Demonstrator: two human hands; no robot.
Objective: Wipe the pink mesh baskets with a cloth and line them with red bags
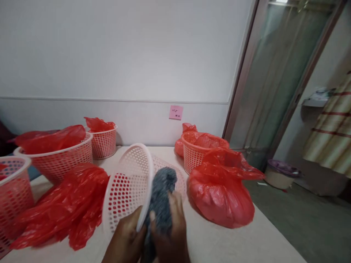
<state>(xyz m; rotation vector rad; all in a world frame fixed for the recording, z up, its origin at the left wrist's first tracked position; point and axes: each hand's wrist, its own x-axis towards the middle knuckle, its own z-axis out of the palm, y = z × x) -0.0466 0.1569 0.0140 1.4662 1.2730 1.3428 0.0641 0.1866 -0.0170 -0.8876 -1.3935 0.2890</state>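
Right hand (172, 228) grips grey cloth (161, 195); pink note (176, 112) handwritten (barely legible).

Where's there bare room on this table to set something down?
Widest: the front-right tabletop, between the right hand, the bulging red bag and the table's right edge. The left is crowded with baskets and a crumpled red bag.

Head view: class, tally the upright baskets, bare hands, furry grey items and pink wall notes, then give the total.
Upright baskets: 4
Bare hands: 2
Furry grey items: 1
Pink wall notes: 1
Total: 8
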